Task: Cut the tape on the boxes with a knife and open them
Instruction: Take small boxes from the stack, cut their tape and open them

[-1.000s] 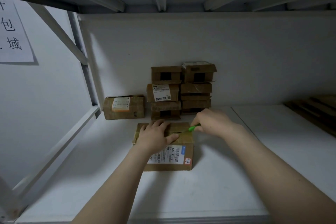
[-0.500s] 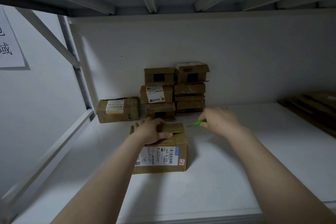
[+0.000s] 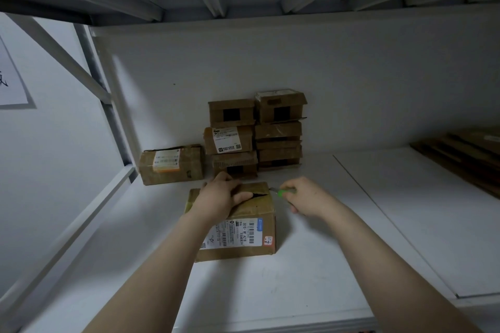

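Cardboard box (image 3: 253, 211), brown and creased, with a white barcode label on its near side, sits on the smooth white shelf (image 3: 297, 278) in front of stacked smaller cartons (image 3: 278, 131). The left grip (image 3: 220, 197), a bare hand, curls over the box top, thumb at a dark split between the flaps. The right grip (image 3: 305, 197) is closed round a green-handled knife (image 3: 286, 192), its thin blade just beside the box's far right corner.

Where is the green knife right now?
In the head view, the green knife is held in the right hand, just right of the front box's far top corner, near the middle of the white shelf.
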